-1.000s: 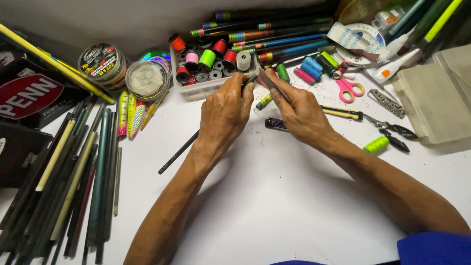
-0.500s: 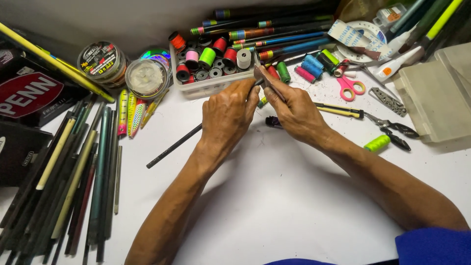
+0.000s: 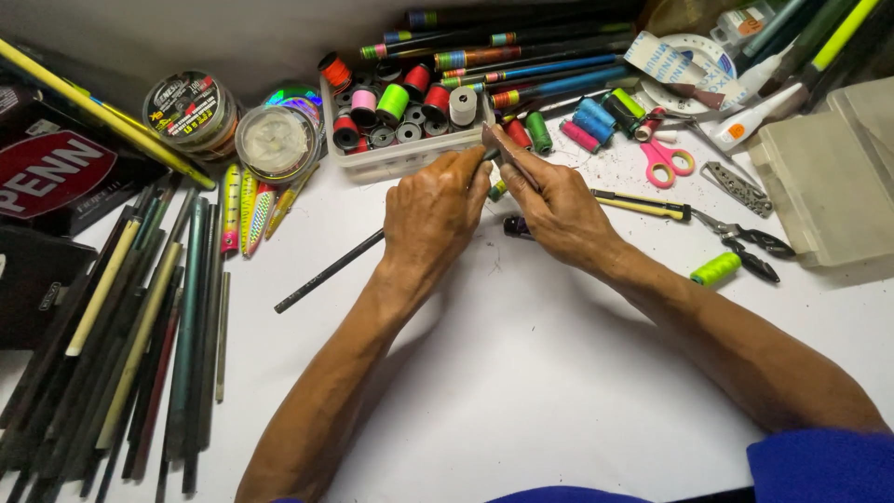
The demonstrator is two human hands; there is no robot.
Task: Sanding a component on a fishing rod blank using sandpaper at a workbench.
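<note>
**Kid:** What are your hands doing?

**Helper:** Your left hand (image 3: 433, 214) is curled shut around a thin black rod (image 3: 328, 274). The rod lies slanted over the white table (image 3: 521, 391), and its far end pokes out to the left of your wrist. Your right hand (image 3: 557, 207) pinches the near tip of that rod, with its fingers (image 3: 507, 156) pressed tight together. I think you hold it with both hands so the skinny stick stays steady.

**Kid:** So the rod is right in the middle?

**Helper:** Yes, between your two hands, just in front of the clear tray (image 3: 391, 163).

**Kid:** What is in the tray?

**Helper:** Lots of thread spools (image 3: 392, 102): red, pink, bright green, white and some dark ones. They stand upright and packed close (likely so you can see each colour fast). More spools lie loose to the right of it.

**Kid:** And the round things?

**Helper:** Two flat round reels of line (image 3: 272, 140) sit left of the tray. A pale plastic box (image 3: 824, 182) sits on the right. I cannot tell what is inside it.

**Kid:** Any tools?

**Helper:** Pink scissors (image 3: 666, 160) and dark pliers (image 3: 745, 240) lie near your right hand. A big pile of long rods (image 3: 140, 326) lies on the far left.
</note>
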